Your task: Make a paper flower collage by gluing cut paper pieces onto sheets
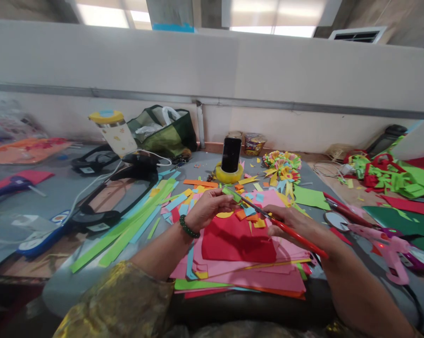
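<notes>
My left hand [212, 206], with a dark beaded bracelet on its wrist, pinches a small light green piece [231, 193] of paper or felt. My right hand [296, 225] grips red-handled scissors [285, 228], whose blades point up and left to the green piece. Whether the blades touch it or are closed on it I cannot make out. Below both hands lies a red sheet [236, 241] on a stack of pink sheets [257, 279]. Small orange, blue and yellow cut pieces [249, 213] are scattered just behind the red sheet.
Long green strips [137, 218] lie to the left. A phone [231, 155] leans upright in a yellow tape roll [229, 173]. At the right rests a pink glue gun [391, 249]. Farther left are a black headset frame [127, 188], a tumbler [115, 134] and a green bag [165, 131].
</notes>
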The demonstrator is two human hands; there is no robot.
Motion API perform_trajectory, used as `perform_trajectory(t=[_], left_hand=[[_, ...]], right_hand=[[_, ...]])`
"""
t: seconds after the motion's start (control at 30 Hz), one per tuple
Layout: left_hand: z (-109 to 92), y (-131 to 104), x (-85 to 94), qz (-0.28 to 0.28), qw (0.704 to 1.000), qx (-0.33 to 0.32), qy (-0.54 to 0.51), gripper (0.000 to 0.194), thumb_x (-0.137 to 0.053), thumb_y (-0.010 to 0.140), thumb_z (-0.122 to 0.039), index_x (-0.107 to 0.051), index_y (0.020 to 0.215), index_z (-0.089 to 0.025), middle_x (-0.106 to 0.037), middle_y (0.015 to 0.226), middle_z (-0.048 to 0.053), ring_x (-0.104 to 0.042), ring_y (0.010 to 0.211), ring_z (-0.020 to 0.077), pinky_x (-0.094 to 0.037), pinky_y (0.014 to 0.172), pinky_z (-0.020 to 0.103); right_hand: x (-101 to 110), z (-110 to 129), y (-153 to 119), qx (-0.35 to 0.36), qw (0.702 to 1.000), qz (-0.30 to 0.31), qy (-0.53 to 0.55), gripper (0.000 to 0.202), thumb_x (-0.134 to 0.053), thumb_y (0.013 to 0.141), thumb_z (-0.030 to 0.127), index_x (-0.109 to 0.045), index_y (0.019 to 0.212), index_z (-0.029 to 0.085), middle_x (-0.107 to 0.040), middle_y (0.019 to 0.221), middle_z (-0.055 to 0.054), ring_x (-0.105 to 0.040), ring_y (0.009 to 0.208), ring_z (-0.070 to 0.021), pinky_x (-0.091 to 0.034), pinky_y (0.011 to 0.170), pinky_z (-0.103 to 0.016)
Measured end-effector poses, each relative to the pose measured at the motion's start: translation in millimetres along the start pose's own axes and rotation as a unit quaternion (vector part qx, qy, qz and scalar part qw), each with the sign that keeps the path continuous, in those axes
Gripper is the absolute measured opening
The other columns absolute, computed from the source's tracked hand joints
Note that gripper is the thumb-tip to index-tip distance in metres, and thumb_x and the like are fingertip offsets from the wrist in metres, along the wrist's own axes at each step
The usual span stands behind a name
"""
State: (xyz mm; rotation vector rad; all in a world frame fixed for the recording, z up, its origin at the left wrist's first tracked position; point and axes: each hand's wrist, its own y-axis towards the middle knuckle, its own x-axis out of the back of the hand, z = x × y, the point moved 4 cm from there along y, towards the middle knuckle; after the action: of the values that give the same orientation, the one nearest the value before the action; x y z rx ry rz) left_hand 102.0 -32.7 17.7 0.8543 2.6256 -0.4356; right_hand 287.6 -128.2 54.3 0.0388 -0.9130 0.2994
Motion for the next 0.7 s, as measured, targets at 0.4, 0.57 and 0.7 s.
perform_trajectory(t=[0.4, 0.57, 0.7], left_hand=[[3, -2, -8.4, 0.091, 0.994, -0.005, 0.055, 0.041, -0.088, 0.057, -0.035, -0.060, 0.080, -0.016, -0.074, 0.070, 0.003, -0.072, 0.062, 0.0155, -0.052, 0.058, 0.020], [13, -9, -18.4, 0.174, 0.972, 0.048, 0.147, 0.041, -0.088, 0.059, -0.042, -0.060, 0.072, -0.016, -0.067, 0.061, -0.001, -0.065, 0.054, 0.0119, -0.053, 0.057, 0.022], [12, -10, -22.1, 0.189, 0.956, 0.015, 0.225, 0.039, -0.081, 0.069, -0.050, -0.064, 0.064, -0.015, -0.059, 0.053, -0.002, -0.053, 0.048, 0.0070, -0.042, 0.051, 0.018]], right_hand=[[5, 0, 6, 0.042, 0.975, -0.138, 0.169, 0.053, -0.051, 0.082, 0.074, -0.048, 0.098, 0.023, -0.054, 0.079, 0.000, -0.047, 0.062, -0.0143, -0.041, 0.057, -0.029], [-19, -3, 22, 0.018, 0.951, -0.181, 0.249, 0.039, -0.066, 0.077, 0.050, -0.046, 0.099, 0.025, -0.056, 0.080, 0.002, -0.052, 0.066, -0.0133, -0.045, 0.062, -0.027], [-33, -2, 26, 0.038, 0.944, -0.203, 0.257, 0.026, -0.061, 0.075, 0.036, -0.047, 0.092, 0.024, -0.048, 0.069, 0.006, -0.043, 0.057, -0.0101, -0.039, 0.056, -0.025]])
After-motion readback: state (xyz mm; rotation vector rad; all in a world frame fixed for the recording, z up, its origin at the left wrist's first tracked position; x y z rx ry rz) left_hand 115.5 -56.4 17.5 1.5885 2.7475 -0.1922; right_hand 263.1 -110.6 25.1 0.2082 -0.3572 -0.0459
